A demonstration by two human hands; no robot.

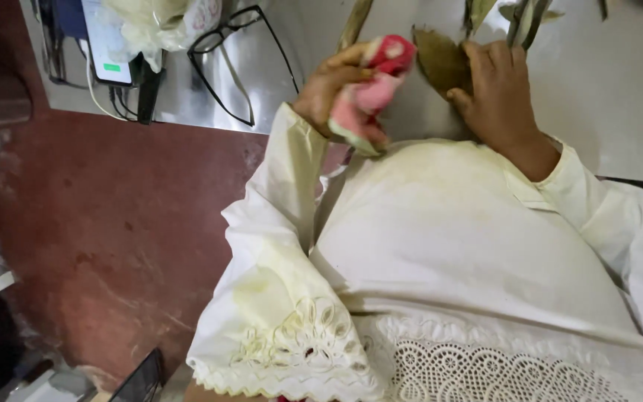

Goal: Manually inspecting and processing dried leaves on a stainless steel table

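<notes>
Fingers of the left hand (pixel 333 85) are closed round a pink cloth (pixel 372 93). Just to its right, the right hand (pixel 496 93) presses flat, fingers spread, on a brown leaf (pixel 440 61) on the desk (pixel 619 89).

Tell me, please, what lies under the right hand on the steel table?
Under the right hand lies a brown dried leaf, flat on the steel table. Its left part shows; the palm covers the rest. The left hand holds a pink cloth.

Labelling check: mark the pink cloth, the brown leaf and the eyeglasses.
pink cloth (pixel 372 93), head view, middle of the bunched fabric.
brown leaf (pixel 440 59), head view, flat of the blade.
eyeglasses (pixel 221 39), head view, top rim of the frame.
</notes>
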